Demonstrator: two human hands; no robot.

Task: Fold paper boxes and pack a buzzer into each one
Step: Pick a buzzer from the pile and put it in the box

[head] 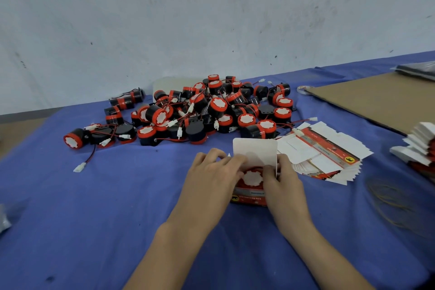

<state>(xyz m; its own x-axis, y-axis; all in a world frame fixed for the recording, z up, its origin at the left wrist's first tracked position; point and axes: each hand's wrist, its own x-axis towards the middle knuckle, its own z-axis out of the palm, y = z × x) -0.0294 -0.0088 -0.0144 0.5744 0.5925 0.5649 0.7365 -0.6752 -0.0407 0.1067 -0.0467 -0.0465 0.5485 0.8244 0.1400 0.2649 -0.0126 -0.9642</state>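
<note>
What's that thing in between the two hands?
In the head view, a red paper box sits between the left hand and right hand, with a buzzer inside and its white lid flap standing open.

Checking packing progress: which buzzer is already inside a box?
The buzzer between both hands, sitting in the open box; all others lie loose in the pile.

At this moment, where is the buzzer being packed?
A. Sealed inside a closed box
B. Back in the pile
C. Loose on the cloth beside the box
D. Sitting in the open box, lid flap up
D: the buzzer shows inside the box, whose white lid flap stands upright, between the left hand and the right hand.
</note>
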